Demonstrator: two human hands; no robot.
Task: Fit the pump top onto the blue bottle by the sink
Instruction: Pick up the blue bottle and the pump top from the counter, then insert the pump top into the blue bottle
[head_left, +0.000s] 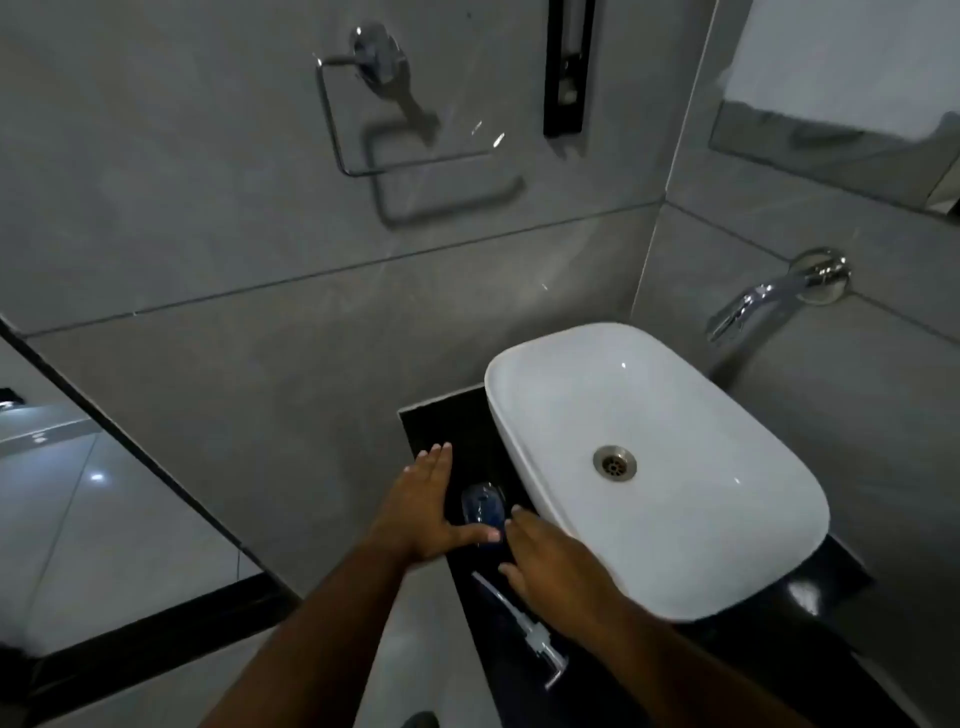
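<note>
Head view: my left hand (426, 506) is spread wide, its thumb touching the near side of the bottle (483, 512) on the black counter (431, 421). My right hand (558, 569), fingers loosely apart and empty, hovers above the pump (524, 626) lying nearer. The sink (727, 551) sits just right.

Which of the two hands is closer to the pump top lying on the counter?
The right hand: it hovers just above the pump top, while the left hand is at the blue bottle.

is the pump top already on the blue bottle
No, the pump top lies flat on the black counter, apart from the blue bottle, near the right hand.
</note>
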